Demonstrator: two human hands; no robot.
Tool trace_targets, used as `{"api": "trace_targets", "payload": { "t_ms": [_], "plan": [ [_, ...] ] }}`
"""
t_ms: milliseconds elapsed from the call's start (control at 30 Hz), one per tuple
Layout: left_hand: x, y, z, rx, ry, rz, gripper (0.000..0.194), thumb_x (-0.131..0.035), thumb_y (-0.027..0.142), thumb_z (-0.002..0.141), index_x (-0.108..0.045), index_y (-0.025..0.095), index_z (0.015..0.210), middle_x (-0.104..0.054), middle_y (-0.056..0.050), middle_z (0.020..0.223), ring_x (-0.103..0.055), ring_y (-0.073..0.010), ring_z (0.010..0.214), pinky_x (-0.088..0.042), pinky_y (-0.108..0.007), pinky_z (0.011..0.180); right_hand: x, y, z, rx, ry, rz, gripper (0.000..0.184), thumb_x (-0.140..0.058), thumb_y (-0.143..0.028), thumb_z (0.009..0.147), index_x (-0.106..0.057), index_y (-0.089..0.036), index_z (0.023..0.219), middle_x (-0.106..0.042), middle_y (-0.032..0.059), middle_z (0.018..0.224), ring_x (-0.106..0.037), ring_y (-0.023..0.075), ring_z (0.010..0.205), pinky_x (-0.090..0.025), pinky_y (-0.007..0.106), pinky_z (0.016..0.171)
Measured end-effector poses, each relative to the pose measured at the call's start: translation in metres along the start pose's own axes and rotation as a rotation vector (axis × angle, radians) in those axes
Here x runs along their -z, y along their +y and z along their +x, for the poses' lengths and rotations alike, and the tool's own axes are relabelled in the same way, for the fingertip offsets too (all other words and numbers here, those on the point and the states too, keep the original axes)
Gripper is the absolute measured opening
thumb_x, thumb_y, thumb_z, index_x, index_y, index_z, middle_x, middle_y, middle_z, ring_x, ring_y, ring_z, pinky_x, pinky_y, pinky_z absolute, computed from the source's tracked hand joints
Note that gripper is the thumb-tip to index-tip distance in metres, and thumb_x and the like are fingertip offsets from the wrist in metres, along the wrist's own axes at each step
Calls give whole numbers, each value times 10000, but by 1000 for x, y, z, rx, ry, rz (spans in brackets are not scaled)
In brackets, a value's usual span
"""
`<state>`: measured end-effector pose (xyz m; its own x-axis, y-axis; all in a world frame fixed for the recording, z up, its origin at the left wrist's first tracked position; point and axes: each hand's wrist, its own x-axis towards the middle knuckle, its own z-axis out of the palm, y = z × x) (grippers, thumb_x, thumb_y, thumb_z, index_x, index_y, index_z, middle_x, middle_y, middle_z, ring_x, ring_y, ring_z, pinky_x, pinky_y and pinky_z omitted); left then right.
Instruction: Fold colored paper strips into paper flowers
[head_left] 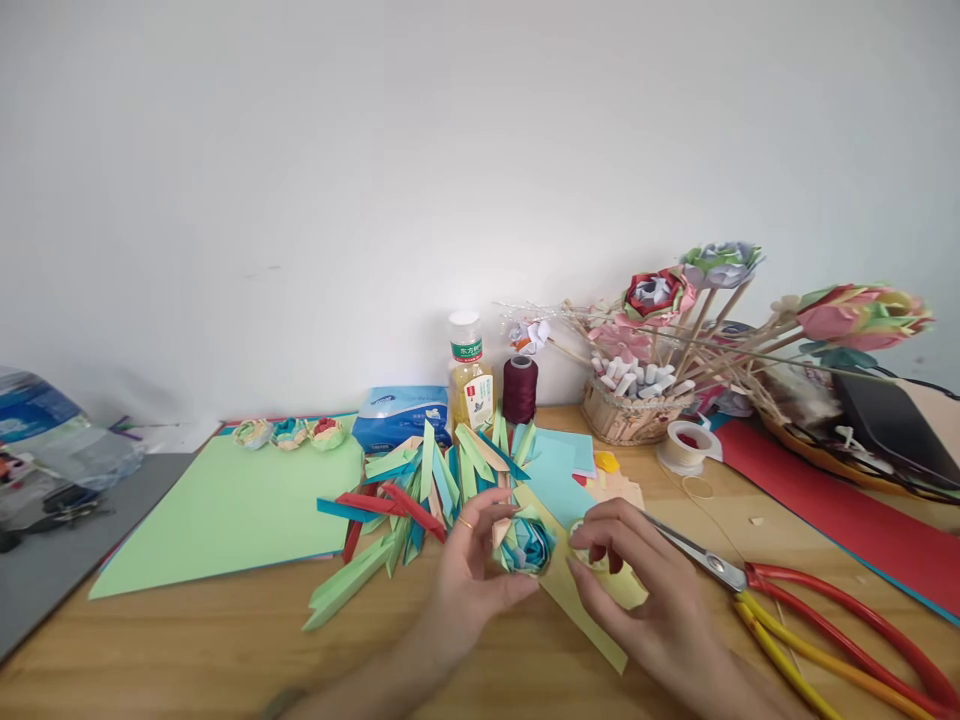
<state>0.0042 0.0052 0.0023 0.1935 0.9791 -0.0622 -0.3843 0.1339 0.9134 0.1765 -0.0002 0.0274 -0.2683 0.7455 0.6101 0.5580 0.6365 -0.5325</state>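
Observation:
My left hand (pixel 472 570) is curled around a small folded paper flower (pixel 526 543) of blue, green and cream strips, held just above the wooden table (pixel 225 650). My right hand (pixel 637 590) is beside it on the right, its fingers pinched on a small roll of clear tape (pixel 589 553). Beneath it lies a yellow paper strip (pixel 577 610). A heap of folded paper strips (pixel 420 500) in green, blue and red lies just behind my left hand.
Scissors (pixel 787 600) with red and yellow handles lie at the right. A green sheet (pixel 232 510), three small paper rosettes (pixel 289 433), a tissue pack (pixel 401 415), a bottle (pixel 469 375), a thread spool (pixel 520 388), a basket (pixel 630 415) of paper flowers on sticks, a tape roll (pixel 686 447) and red paper (pixel 840 500) fill the back.

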Motion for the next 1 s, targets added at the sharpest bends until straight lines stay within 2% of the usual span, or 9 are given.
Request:
{"api": "trace_targets", "payload": {
  "t_ms": [100, 200, 367, 667, 900, 1000],
  "plan": [
    [1, -4, 0, -27, -41, 32, 637, -779, 185, 519, -524, 259, 1098, -541, -50, 1088, -484, -231, 1062, -425, -299, 837, -4, 1, -3, -2, -21, -24, 97, -510, -102, 776, -512, -198, 790, -531, 15, 726, -517, 115, 604, -453, 230, 525],
    [2, -8, -2, -30, -112, 66, 564, -765, 212, 549, -544, 240, 1066, -532, -48, 1068, -498, -225, 1027, -408, -316, 858, -7, 6, -5, 43, -9, -103, 100, -524, -96, 763, -530, -193, 782, -550, 22, 731, -544, 126, 625, -455, 238, 538],
    [4, -14, -6, -109, -168, 174, 504, -721, 207, 619, -508, 238, 1075, -510, -46, 1057, -485, -209, 1008, -384, -318, 867, -9, 8, -9, 110, 49, -209, 114, -533, -100, 768, -571, -189, 828, -586, 32, 746, -581, 130, 637, -466, 231, 549],
    [3, -10, -9, -177, -230, 360, 410, -641, 169, 702, -487, 238, 1076, -483, -69, 1115, -404, -244, 1114, -326, -359, 940, -9, 5, -9, 70, 42, -178, 92, -530, -153, 802, -590, -194, 859, -599, 39, 758, -597, 135, 660, -485, 235, 563],
    [4, -12, -11, -187, -239, 329, 476, -637, 151, 686, -449, 253, 1112, -450, -70, 1161, -377, -252, 1153, -298, -378, 967, -9, 6, -9, 67, 50, -190, 82, -527, -147, 816, -582, -191, 856, -592, 39, 762, -592, 131, 657, -478, 230, 567],
    [5, -9, -8, -131, -275, 199, 581, -705, 266, 627, -443, 252, 1145, -454, -78, 1209, -371, -270, 1167, -302, -383, 965, -8, 7, -8, 143, 54, -200, 90, -512, -119, 825, -561, -186, 860, -589, 35, 752, -579, 124, 650, -470, 224, 577]
  ]
}}
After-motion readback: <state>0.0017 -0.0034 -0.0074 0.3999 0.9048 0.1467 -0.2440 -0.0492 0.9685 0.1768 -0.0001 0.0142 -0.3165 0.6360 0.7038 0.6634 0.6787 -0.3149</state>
